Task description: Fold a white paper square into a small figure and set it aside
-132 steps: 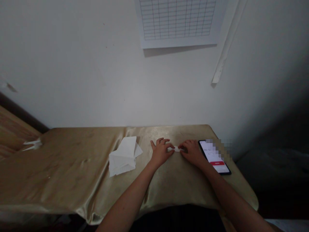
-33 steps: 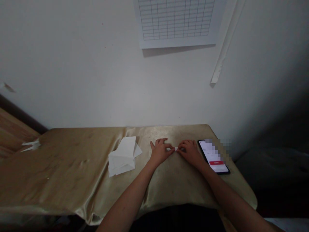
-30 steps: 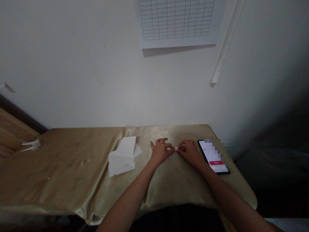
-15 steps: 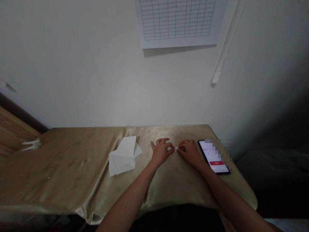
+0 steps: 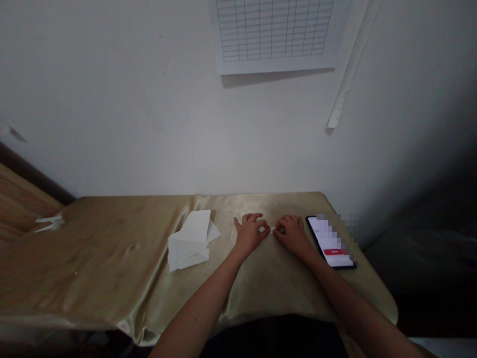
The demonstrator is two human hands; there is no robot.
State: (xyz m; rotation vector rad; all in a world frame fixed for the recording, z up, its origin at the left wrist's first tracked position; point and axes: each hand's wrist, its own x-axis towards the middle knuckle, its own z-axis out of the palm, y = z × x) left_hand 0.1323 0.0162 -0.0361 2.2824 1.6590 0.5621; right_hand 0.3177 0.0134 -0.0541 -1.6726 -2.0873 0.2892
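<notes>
Between my two hands is a small strip of white paper, mostly covered by my fingers. My left hand pinches its left end between thumb and forefinger, with the other fingers spread outward. At the opposite end, my right hand is closed in a pinch, fingers curled. Both hands are low over the cloth-covered table. A loose pile of white paper pieces lies to the left of my left hand, some with uneven edges.
A lit smartphone lies right of my right hand, partly blurred out. White scraps are at the far left. Behind the table rises a white wall with a gridded sheet and a hanging paper strip.
</notes>
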